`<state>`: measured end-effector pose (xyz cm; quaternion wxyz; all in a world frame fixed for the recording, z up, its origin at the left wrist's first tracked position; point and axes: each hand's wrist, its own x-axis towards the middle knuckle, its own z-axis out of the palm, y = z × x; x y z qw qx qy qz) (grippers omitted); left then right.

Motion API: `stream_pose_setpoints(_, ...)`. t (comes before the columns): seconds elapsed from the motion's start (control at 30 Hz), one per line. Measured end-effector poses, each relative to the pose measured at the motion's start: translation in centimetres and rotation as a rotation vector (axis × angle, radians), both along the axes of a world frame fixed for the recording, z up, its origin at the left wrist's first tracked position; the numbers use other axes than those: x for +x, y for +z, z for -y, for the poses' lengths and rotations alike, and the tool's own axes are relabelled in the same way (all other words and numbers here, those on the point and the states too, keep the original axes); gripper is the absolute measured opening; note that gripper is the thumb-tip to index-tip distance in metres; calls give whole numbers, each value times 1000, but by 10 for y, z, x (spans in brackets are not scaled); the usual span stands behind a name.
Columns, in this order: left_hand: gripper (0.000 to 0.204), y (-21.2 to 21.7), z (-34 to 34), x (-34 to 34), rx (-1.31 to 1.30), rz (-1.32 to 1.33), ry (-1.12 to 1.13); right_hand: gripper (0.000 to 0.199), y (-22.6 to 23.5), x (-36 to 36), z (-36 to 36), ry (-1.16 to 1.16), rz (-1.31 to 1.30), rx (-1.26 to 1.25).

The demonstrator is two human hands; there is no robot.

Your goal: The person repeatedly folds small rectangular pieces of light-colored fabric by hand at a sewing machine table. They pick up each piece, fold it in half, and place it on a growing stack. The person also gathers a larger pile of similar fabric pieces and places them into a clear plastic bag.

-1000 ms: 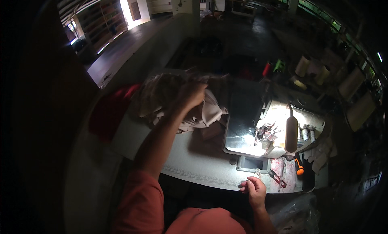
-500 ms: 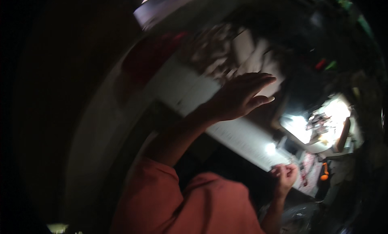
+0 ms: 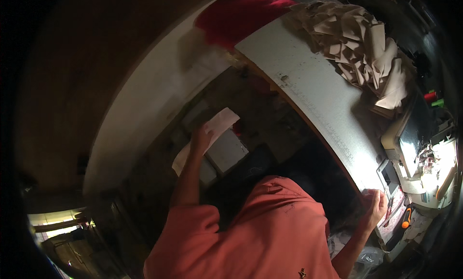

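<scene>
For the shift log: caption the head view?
Left hand holds a pale fabric piece beside the table; right hand rests at its edge.

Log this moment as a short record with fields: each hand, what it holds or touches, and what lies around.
Left hand: reaching down beside the table, gripping a pale sheet of fabric
Right hand: closed, resting at the near edge of the white table
On the table: heap of beige fabric pieces, a lit sewing machine
Far end of the table: red cloth
Below the table: pale boxes on a dark floor
Light: dim, brightest at the machine
</scene>
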<state>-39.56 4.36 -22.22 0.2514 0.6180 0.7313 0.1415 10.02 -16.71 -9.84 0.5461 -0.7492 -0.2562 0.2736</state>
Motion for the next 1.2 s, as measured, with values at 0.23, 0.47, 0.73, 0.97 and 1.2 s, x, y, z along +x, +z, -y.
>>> stream_pose_setpoints(0.23,72,-46,-59,-23,-464,20,76,17,2,-7,2,-30,-33,-83)
stream_pose_setpoints(0.47,89,-28,-72,7,-787,159,-131,11,0,-41,4,10,-147,-52)
stream_pose_setpoints(0.73,80,-29,-27,30,-556,396,-239,8,4,-67,-7,212,-78,-120)
stream_pose_setpoints(0.97,73,61,-11,13,-585,1100,-438,21,3,-119,-53,703,-79,-295)
stream_pose_setpoints(1.2,80,83,-5,79,-384,1589,-894,63,23,-165,-108,956,-1042,148)
